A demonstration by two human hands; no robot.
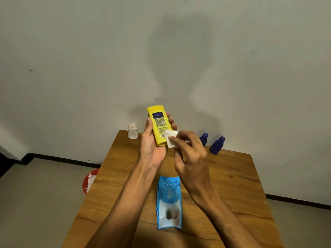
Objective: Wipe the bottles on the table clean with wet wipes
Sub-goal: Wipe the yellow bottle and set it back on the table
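Note:
My left hand (152, 145) grips a yellow bottle (158, 122) with a dark blue label, held above the far part of the wooden table (232, 185). My right hand (189, 156) pinches a folded white wet wipe (171, 138) against the bottle's lower right side. A small white bottle (132, 131) stands at the table's far left corner. Two dark blue bottles (204, 138) (217, 145) stand at the far right, the left one partly hidden by my right hand. A blue wet wipe pack (169, 203) lies flat between my forearms.
A red bin (86, 183) holding white used wipes sits on the floor beside the table's left edge. A pale wall rises just behind the table. Grey floor surrounds the table on both sides.

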